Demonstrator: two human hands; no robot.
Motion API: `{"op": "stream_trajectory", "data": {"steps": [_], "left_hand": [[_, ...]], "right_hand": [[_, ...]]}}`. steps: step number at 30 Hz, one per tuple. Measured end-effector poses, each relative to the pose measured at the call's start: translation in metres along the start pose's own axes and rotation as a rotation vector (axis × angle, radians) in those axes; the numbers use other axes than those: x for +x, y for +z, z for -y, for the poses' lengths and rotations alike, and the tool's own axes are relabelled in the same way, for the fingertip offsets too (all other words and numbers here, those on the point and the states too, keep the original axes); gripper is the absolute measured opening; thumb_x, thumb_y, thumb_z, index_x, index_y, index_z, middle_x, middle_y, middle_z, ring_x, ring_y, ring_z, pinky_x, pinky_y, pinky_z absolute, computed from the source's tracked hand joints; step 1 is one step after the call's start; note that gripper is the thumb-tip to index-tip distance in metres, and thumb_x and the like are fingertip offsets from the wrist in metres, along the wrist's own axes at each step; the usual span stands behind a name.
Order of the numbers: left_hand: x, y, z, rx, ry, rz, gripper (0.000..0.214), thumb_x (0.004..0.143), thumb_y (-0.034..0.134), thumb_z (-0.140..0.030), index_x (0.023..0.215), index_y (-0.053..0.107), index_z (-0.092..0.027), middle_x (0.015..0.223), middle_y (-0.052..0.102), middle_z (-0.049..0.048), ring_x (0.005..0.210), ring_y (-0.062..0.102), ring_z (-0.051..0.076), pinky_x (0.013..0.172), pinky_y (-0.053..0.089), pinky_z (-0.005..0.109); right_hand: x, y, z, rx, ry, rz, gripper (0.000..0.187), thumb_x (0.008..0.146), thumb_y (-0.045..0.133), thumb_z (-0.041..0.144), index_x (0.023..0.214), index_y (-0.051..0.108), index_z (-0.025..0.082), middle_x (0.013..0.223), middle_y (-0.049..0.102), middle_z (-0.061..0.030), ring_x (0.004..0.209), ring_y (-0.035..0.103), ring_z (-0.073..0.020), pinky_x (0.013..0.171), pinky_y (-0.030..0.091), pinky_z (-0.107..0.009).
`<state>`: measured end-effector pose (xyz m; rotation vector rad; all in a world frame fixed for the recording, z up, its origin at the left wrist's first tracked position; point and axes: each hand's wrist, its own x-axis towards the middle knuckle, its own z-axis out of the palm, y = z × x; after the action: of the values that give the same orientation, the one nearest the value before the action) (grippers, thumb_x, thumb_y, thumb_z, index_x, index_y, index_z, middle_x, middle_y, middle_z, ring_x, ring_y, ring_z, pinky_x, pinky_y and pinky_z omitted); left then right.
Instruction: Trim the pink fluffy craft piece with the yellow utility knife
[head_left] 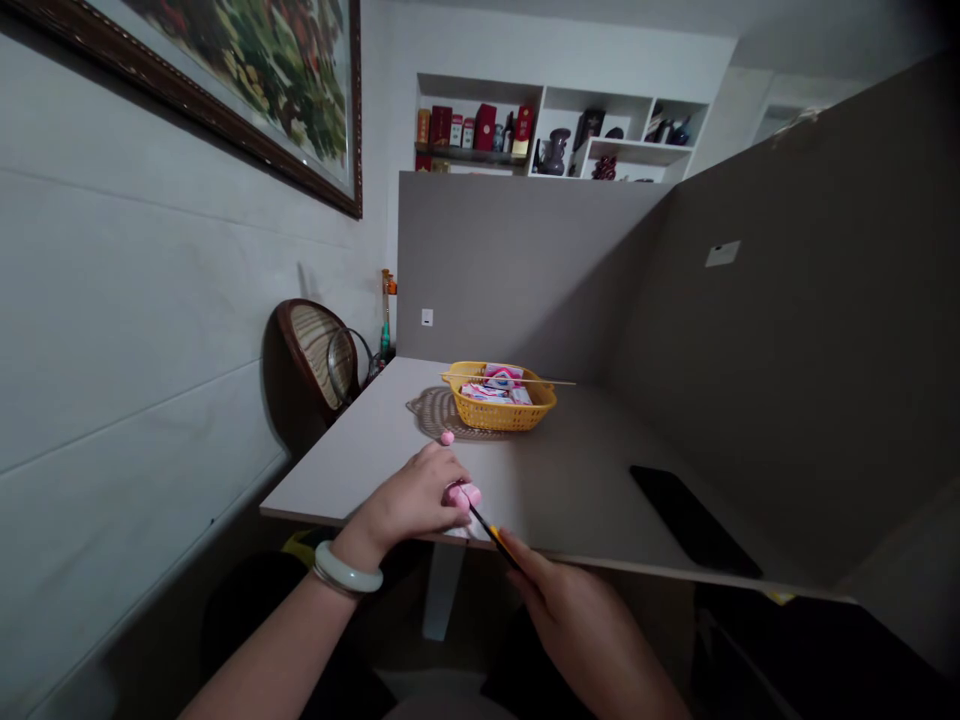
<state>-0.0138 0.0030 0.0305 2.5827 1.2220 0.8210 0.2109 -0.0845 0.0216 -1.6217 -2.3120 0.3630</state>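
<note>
At the near edge of the table, my left hand (427, 488) is closed around a pink lump (465, 496), which looks soft and has a groove across it. My right hand (559, 600) grips a slim dark tool (487, 526) with a yellow part near the fingers; its exact kind I cannot make out. The tool's tip touches the pink lump. Under the lump lies a whitish sheet or wrapper (474, 530), partly covered by my hands. Just beyond my left fingers sits a small pink ball (448, 438).
Farther back on the table (555, 490) stands a yellow basket (502, 415) holding several printed packets (499, 385). A thin stick (540, 381) lies across its rim. To the right is a flat black object (690, 515). Grey panels (525, 260) border the table; a chair (319, 350) stands left.
</note>
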Motion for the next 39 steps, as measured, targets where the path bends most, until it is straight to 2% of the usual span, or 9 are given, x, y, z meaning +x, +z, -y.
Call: {"op": "stream_trajectory", "data": {"steps": [6, 12, 21, 26, 30, 35, 39], "left_hand": [[-0.003, 0.002, 0.004, 0.042, -0.028, -0.052, 0.019, 0.080, 0.064, -0.027, 0.098, 0.069, -0.021, 0.097, 0.067, 0.0059, 0.111, 0.052, 0.025, 0.098, 0.042, 0.036], [-0.004, -0.001, 0.006, -0.084, -0.196, -0.038, 0.027, 0.088, 0.056, -0.044, 0.093, 0.069, -0.020, 0.092, 0.066, 0.0059, 0.095, 0.058, 0.023, 0.083, 0.046, 0.033], [-0.007, 0.006, 0.018, -0.009, -0.156, -0.104, 0.029, 0.096, 0.046, -0.042, 0.098, 0.067, -0.022, 0.103, 0.065, 0.0053, 0.109, 0.051, 0.023, 0.096, 0.041, 0.036], [-0.011, 0.007, 0.008, -0.015, -0.227, -0.183, 0.023, 0.091, 0.056, -0.040, 0.101, 0.065, -0.021, 0.106, 0.064, 0.0068, 0.106, 0.053, 0.023, 0.094, 0.043, 0.036], [-0.012, 0.007, -0.001, 0.039, -0.285, -0.219, 0.020, 0.084, 0.066, -0.040, 0.090, 0.064, -0.020, 0.097, 0.065, 0.0060, 0.100, 0.056, 0.023, 0.087, 0.045, 0.035], [-0.011, 0.012, -0.008, 0.074, -0.253, -0.259, 0.022, 0.089, 0.060, -0.039, 0.078, 0.063, -0.020, 0.085, 0.066, 0.0050, 0.091, 0.058, 0.022, 0.082, 0.045, 0.033], [-0.017, 0.017, -0.014, 0.142, -0.199, -0.324, 0.019, 0.091, 0.057, -0.034, 0.078, 0.062, -0.021, 0.085, 0.066, 0.0056, 0.089, 0.058, 0.022, 0.081, 0.044, 0.035]], "right_hand": [[-0.016, -0.010, -0.012, 0.034, 0.032, -0.044, 0.050, 0.095, 0.040, 0.024, 0.144, 0.048, 0.032, 0.106, 0.077, -0.0056, 0.093, 0.073, -0.0235, 0.079, 0.054, -0.031], [-0.009, -0.003, -0.014, 0.046, 0.062, -0.052, 0.048, 0.095, 0.041, 0.022, 0.141, 0.051, 0.030, 0.108, 0.076, -0.0074, 0.096, 0.072, -0.0245, 0.081, 0.054, -0.032], [0.007, 0.004, 0.001, 0.049, 0.012, -0.075, 0.048, 0.096, 0.041, 0.017, 0.143, 0.050, 0.025, 0.105, 0.076, -0.0106, 0.097, 0.072, -0.0245, 0.083, 0.053, -0.031], [0.012, 0.009, 0.000, 0.061, 0.011, -0.077, 0.046, 0.097, 0.041, 0.018, 0.142, 0.052, 0.025, 0.108, 0.075, -0.0124, 0.100, 0.071, -0.0249, 0.084, 0.052, -0.030], [0.011, 0.009, 0.001, 0.062, 0.025, -0.061, 0.047, 0.097, 0.042, 0.017, 0.142, 0.051, 0.026, 0.108, 0.075, -0.0115, 0.098, 0.072, -0.0252, 0.079, 0.052, -0.029], [0.011, 0.007, 0.002, 0.058, 0.009, -0.080, 0.047, 0.096, 0.042, 0.017, 0.141, 0.052, 0.026, 0.114, 0.073, -0.0106, 0.099, 0.071, -0.0235, 0.078, 0.052, -0.027], [0.007, 0.010, 0.003, 0.001, -0.016, -0.071, 0.050, 0.094, 0.042, 0.016, 0.141, 0.052, 0.025, 0.104, 0.077, -0.0088, 0.091, 0.074, -0.0231, 0.072, 0.053, -0.027]]}}
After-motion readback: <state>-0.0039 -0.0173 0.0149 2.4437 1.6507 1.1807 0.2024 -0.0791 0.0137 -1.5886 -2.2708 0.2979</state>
